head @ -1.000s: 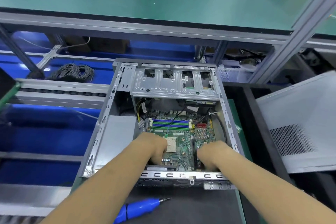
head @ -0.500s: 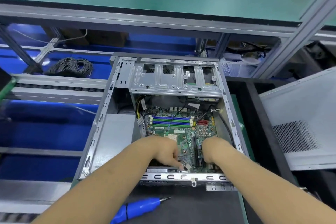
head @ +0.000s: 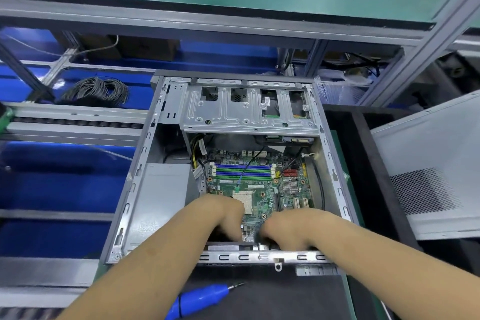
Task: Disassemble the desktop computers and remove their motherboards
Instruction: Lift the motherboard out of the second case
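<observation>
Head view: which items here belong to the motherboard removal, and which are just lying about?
In the job:
motherboard
open computer case
left hand and right hand, both at the board's near edge
blue electric screwdriver, set down in front

Lying about:
coil of grey cable
perforated side panel

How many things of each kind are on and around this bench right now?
Open computer case: 1
Motherboard: 1
Blue screwdriver: 1
Cable coil: 1
Side panel: 1
Hands, left hand and right hand: 2
Total: 7
</observation>
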Motion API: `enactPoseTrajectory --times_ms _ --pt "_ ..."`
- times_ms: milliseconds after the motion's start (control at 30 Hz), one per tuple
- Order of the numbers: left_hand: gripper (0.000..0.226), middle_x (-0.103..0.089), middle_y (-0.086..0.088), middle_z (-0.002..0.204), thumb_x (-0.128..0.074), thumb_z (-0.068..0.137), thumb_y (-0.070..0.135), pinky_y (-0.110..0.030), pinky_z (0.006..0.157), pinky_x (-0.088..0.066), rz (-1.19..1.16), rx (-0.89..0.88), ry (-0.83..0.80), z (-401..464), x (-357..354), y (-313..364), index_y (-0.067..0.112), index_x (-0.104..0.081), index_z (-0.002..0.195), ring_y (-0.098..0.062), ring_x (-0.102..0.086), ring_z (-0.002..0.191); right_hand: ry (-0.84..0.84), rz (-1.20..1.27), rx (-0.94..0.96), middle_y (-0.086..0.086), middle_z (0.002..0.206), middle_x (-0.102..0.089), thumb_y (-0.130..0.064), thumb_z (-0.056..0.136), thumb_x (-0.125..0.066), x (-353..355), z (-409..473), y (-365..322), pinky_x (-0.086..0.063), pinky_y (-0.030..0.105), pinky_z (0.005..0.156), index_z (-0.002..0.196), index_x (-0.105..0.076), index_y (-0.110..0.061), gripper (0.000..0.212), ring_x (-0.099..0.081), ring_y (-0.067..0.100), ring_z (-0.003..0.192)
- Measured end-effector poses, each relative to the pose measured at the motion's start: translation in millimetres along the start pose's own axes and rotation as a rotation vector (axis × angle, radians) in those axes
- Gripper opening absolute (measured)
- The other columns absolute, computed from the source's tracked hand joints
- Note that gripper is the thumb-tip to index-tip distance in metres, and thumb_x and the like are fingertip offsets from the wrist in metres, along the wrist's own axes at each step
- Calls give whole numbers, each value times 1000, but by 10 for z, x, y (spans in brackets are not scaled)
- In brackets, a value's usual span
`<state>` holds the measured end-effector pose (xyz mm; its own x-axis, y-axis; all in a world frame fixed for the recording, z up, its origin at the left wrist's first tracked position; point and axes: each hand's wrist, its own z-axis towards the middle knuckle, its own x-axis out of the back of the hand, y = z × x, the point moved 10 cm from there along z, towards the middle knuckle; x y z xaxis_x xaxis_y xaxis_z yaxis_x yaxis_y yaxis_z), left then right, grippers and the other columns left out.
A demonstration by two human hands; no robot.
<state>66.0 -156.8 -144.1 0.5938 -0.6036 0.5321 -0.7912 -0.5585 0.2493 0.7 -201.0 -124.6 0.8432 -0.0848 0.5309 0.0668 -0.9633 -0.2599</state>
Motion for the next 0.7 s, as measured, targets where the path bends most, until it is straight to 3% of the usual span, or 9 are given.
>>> enactPoseTrajectory --times_ms 100,233,333,433,500,600,700 --pt "19 -55 1 74 -70 84 28 -29 62 -42 -60 -51 47 3 66 68 15 -57 83 -19 -50 69 -30 122 -38 14 98 -67 -29 92 -56 -62 53 38 -49 39 69 102 -62 -6 26 -55 28 77" --pt "16 -56 0 80 -65 88 29 -30 63 -42 -89 -64 47 8 65 110 15 -58 91 -21 -51 74 19 138 -140 10 91 -61 -55 97 -48 -67 145 82 -44 34 71 101 -64 -4 54 -55 30 81" --pt "15 -58 -4 88 -58 90 28 -31 65 -42 -82 -26 45 14 68 62 14 -60 95 -22 -51 77 10 165 -152 16 103 -68 -52 97 -52 -87 201 64 -47 34 74 106 -67 1 55 -60 34 89" --pt "13 -58 -5 87 -55 92 25 -31 65 -41 -60 -20 49 30 73 53 13 -61 91 -23 -50 76 -11 198 -178 18 110 -69 -45 97 -54 -98 234 28 -46 33 74 108 -67 1 49 -56 30 84" --pt "13 -59 -6 86 -53 92 24 -31 65 -41 -51 1 77 39 96 24 13 -61 89 -24 -51 76 13 236 -209 16 105 -69 -39 94 -57 -79 241 31 -46 31 71 103 -68 -2 40 -54 27 81" --pt "17 -66 -7 94 -52 91 25 -32 68 -45 -32 31 112 34 129 -20 13 -64 92 -25 -56 79 82 275 -234 9 82 -60 -28 88 -59 -27 236 75 -46 30 64 80 -61 -8 21 -53 26 73" --pt "20 -67 -6 92 -51 90 27 -34 70 -48 -23 34 165 24 176 -33 12 -65 91 -25 -58 80 90 305 -231 6 76 -56 -33 86 -62 -36 238 79 -45 29 62 74 -57 -11 25 -54 26 73"
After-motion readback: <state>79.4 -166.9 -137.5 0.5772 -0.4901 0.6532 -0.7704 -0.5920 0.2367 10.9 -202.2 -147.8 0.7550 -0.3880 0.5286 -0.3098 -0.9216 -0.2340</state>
